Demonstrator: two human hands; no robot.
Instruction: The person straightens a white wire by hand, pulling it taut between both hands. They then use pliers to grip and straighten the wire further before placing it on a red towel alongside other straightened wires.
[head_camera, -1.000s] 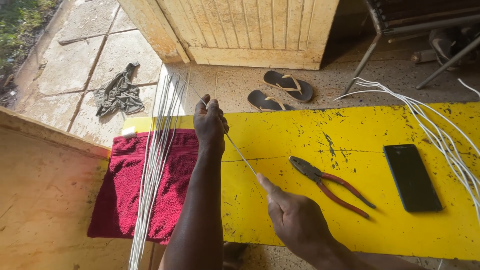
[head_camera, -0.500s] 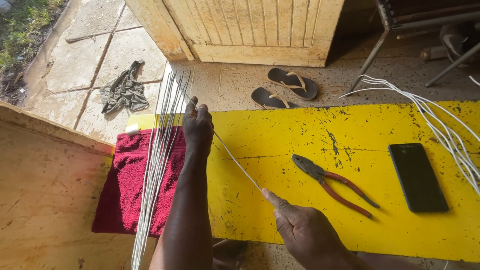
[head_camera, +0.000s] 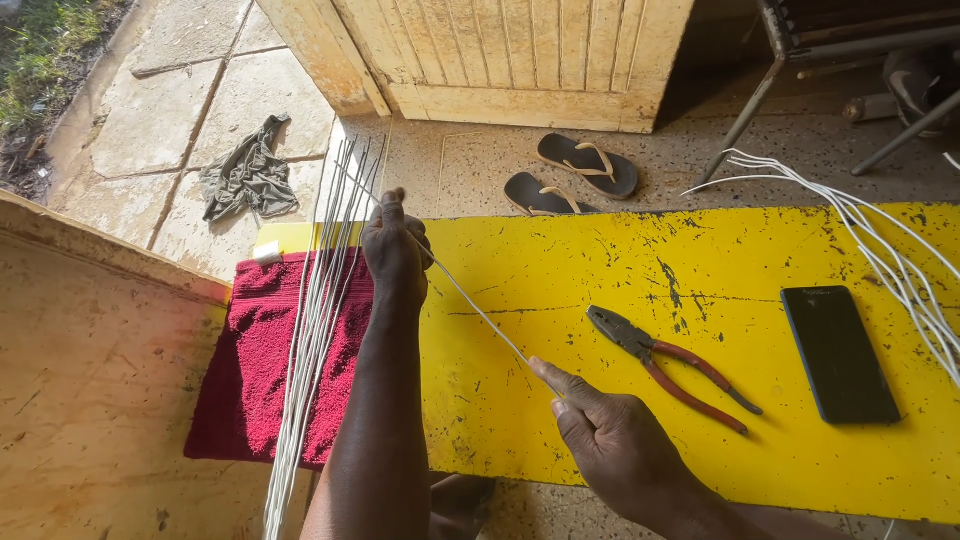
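My left hand (head_camera: 396, 252) is closed around the far end of a thin white rod (head_camera: 478, 310), above the edge of a red towel (head_camera: 240, 385). My right hand (head_camera: 610, 440) pinches the near end of the same rod over the yellow table (head_camera: 760, 250). The rod runs slantwise between the two hands. A bundle of several white rods (head_camera: 315, 320) lies along the towel, just left of my left arm. Red-handled pliers (head_camera: 670, 365) lie on the table to the right of my right hand.
A black phone (head_camera: 838, 352) lies face up right of the pliers. More white rods (head_camera: 890, 260) fan over the table's right end. A pair of sandals (head_camera: 570, 175) and a crumpled grey cloth (head_camera: 248, 178) lie on the floor beyond. A wooden board (head_camera: 90, 390) sits at left.
My left hand has carried the rod's far end leftwards, over the towel's edge beside the bundle. My right hand has stayed near the table's front edge, still holding the near end.
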